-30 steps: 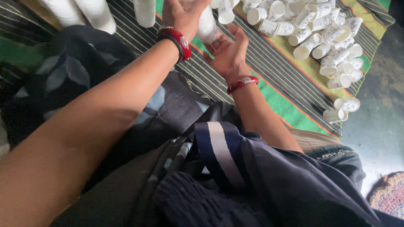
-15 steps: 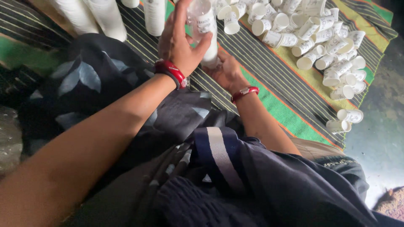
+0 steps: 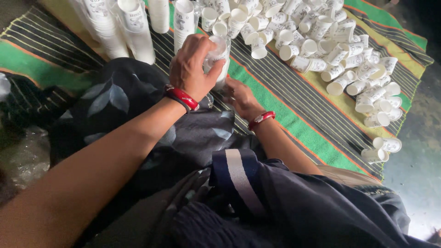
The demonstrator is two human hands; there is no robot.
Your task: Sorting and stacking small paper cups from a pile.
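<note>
left hand grips cup stack top | right hand closed at its base

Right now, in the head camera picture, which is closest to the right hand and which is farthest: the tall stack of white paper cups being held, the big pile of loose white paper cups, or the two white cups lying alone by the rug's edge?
1. Tall stack of white paper cups, just above the right hand.
2. Big pile of loose white paper cups, up and right.
3. Two white cups lying alone, far right edge.
</note>
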